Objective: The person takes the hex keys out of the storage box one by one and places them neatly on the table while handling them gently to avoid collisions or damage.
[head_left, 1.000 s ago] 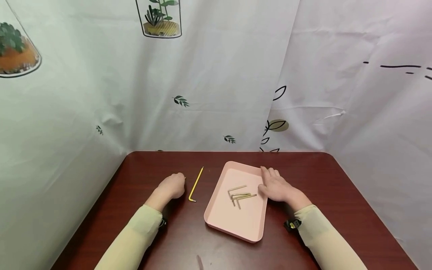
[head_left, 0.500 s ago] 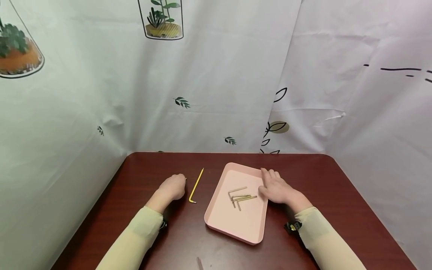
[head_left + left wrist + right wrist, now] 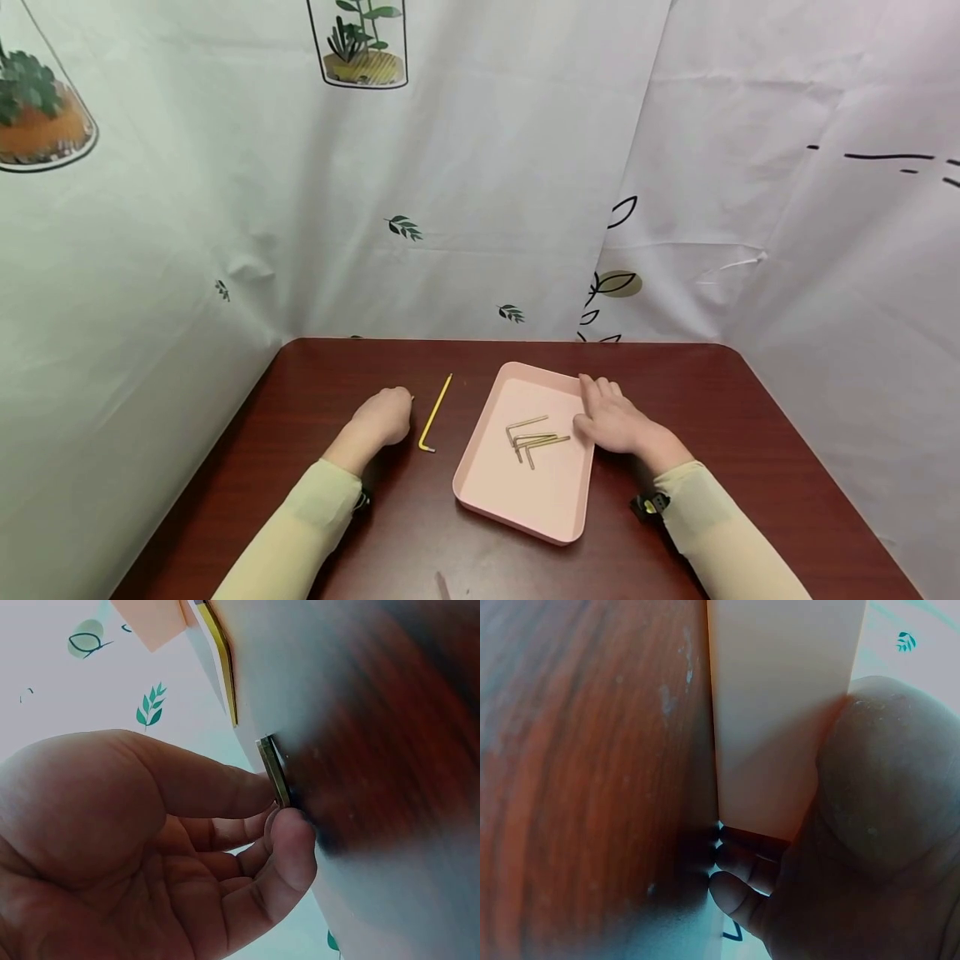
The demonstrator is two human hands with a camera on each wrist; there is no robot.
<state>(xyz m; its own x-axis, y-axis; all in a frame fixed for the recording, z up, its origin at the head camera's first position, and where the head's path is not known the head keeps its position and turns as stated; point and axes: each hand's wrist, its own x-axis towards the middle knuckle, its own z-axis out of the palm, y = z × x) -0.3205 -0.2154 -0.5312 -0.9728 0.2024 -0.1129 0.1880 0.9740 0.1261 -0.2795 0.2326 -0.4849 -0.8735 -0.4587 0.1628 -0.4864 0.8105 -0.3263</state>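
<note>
In the left wrist view, my left hand (image 3: 150, 847) pinches a short brass-coloured hex key (image 3: 273, 772) between thumb and fingertips, low at the tabletop. Most of that key is hidden from the head view by the left hand (image 3: 384, 415). Just right of it lies a yellow hex key (image 3: 437, 412), its short bent end towards me. A shallow pink tray (image 3: 517, 500) holds several brass-coloured hex keys (image 3: 536, 440), loosely overlapping. My right hand (image 3: 617, 419) grips the tray's right side near the far corner, thumb over the rim and fingers around the outside.
The dark red-brown wooden table (image 3: 675, 375) has rounded far corners. White cloth (image 3: 480, 167) with printed plants hangs behind and at both sides. A dark band with a small device (image 3: 649, 504) sits on the right wrist.
The head view has shifted very slightly. Both hands, the tray and the hex keys stay in place.
</note>
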